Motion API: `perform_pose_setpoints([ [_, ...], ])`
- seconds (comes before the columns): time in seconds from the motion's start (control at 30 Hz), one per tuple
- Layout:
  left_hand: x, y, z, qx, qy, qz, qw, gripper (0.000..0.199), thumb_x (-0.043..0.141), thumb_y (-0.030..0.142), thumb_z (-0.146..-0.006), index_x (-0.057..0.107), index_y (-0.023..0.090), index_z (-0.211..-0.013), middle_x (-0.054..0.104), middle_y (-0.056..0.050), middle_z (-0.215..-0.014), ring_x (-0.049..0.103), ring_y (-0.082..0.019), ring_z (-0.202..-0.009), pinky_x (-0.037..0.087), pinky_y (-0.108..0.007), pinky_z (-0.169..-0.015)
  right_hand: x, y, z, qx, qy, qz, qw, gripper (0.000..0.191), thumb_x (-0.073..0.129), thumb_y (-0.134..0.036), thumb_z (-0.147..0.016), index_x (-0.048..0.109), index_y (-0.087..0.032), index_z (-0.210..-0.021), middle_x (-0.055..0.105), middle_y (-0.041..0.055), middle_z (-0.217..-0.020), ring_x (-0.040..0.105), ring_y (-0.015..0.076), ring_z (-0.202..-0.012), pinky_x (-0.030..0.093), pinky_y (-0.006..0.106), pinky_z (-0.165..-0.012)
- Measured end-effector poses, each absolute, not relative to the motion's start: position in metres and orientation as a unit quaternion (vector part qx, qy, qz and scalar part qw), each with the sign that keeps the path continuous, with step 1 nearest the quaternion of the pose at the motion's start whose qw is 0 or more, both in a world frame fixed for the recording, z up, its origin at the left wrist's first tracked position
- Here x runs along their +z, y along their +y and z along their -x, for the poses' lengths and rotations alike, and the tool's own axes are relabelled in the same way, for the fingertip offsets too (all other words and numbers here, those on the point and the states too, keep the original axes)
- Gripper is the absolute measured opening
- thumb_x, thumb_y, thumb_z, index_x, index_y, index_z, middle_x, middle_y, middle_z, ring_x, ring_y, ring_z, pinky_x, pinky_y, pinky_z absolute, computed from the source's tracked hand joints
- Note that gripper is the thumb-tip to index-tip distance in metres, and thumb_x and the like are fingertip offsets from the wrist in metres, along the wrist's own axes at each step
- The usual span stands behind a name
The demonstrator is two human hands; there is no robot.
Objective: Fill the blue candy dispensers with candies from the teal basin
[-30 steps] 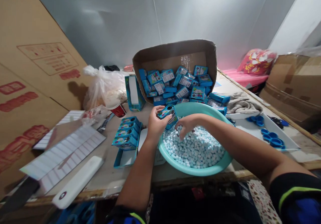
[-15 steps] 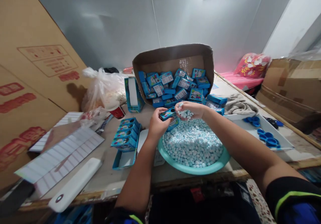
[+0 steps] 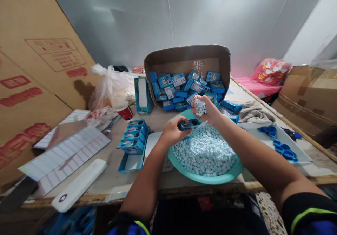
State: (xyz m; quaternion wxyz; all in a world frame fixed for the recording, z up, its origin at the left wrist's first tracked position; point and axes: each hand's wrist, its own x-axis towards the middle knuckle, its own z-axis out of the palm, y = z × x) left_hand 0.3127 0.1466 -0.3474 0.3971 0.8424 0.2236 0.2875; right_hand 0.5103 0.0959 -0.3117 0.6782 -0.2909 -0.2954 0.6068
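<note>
My left hand is closed around a small blue candy box, held over the left side of a turquoise basin. Pale blue and white candies heap inside that basin. Higher and a little to the right, my right hand is curled around a handful of the same candies. Some candies sit just below that hand, beside the box. Left of the basin, several blue boxes stand in a row in a blue display tray.
Behind the basin, a tilted cardboard carton holds many blue boxes. A white tray with blue scoops and a grey cloth lie right. Leftward are a paper cup, a white long-handled object and a large cardboard box.
The left hand with the box has shifted down and right over the basin. The right hand has risen slightly with its candies. The camera view has turned slightly left.
</note>
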Motion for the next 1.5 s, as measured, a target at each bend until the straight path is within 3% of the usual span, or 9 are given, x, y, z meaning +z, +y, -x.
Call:
perform_pose_setpoints([
  [0.17,-0.343,0.142,-0.313,0.269,0.221,-0.858,0.377,0.029,0.084,0.037,-0.076,0.070,0.022,-0.097,0.071,-0.001,-0.091,0.063,-0.018,-0.080,0.048,-0.030,-0.073,-0.310,0.096,-0.506,0.576,-0.280,0.326,0.695,0.040,0.078,-0.037,-0.069,0.047,-0.025,-0.092,0.052,-0.0083,-0.065,0.050,0.0090,-0.051,0.024,0.018,-0.039],
  [0.53,-0.341,0.141,-0.312,0.266,0.228,-0.856,0.380,0.030,0.083,0.038,-0.074,0.065,0.022,-0.092,0.067,0.000,-0.086,0.058,-0.018,-0.072,0.045,-0.030,-0.066,-0.321,0.101,-0.494,0.520,-0.327,0.385,0.688,0.048,0.082,-0.042,-0.062,0.049,-0.024,-0.091,0.056,-0.0063,-0.067,0.058,0.0126,-0.058,0.031,0.019,-0.043],
  [1.0,-0.347,0.141,-0.315,0.270,0.216,-0.848,0.401,0.041,0.083,0.032,-0.077,0.069,0.023,-0.115,0.075,-0.006,-0.110,0.072,-0.026,-0.098,0.056,-0.036,-0.088,-0.323,0.098,-0.490,0.481,-0.354,0.407,0.691,0.044,0.081,-0.043,-0.062,0.051,-0.023,-0.087,0.058,-0.0054,-0.065,0.058,0.0126,-0.054,0.036,0.020,-0.042],
  [1.17,-0.353,0.142,-0.316,0.288,0.206,-0.828,0.435,0.048,0.085,0.030,-0.076,0.062,0.024,-0.118,0.074,-0.008,-0.122,0.072,-0.028,-0.110,0.058,-0.038,-0.093,-0.325,0.099,-0.489,0.468,-0.367,0.420,0.685,0.042,0.081,-0.045,-0.063,0.053,-0.022,-0.085,0.059,-0.0047,-0.064,0.057,0.0122,-0.053,0.038,0.021,-0.043],
  [1.5,-0.353,0.143,-0.315,0.304,0.233,-0.816,0.432,0.050,0.084,0.031,-0.078,0.057,0.023,-0.119,0.075,-0.010,-0.114,0.075,-0.026,-0.099,0.057,-0.035,-0.086,-0.326,0.099,-0.488,0.469,-0.359,0.429,0.684,0.043,0.081,-0.045,-0.062,0.051,-0.022,-0.083,0.058,-0.0049,-0.063,0.056,0.0123,-0.056,0.039,0.022,-0.048],
])
